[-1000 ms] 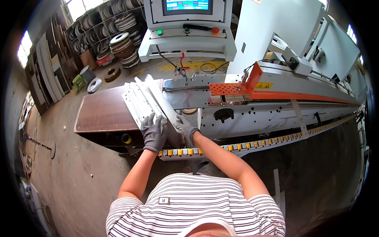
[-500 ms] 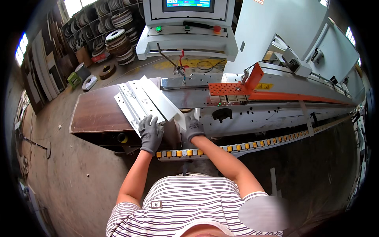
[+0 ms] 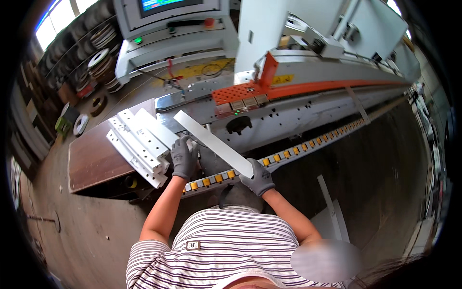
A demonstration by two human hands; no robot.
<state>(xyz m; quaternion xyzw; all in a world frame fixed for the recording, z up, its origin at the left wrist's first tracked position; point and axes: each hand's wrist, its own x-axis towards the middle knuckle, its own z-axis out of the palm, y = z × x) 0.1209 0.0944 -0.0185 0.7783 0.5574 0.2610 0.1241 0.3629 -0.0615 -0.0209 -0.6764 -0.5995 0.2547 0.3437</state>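
My right hand, in a grey glove, grips the near end of a long narrow white strip panel. The strip slants up and to the left, lifted in front of the machine's edge. My left hand, also gloved, closes on the near end of another white panel, which lies at the right of a stack. That stack of white drilled panels rests on the brown table to the left, its pieces slightly fanned. Some of my left fingertips are hidden behind the hand.
The brown wooden table adjoins a long machine with an orange guard. A rail of yellow rollers runs along its front, close to my body. A control console stands behind. Edging rolls are piled back left.
My right hand has drawn the white strip away from the stack, toward me and to the right. My left hand stays by the stack. The whole view has turned toward the right.
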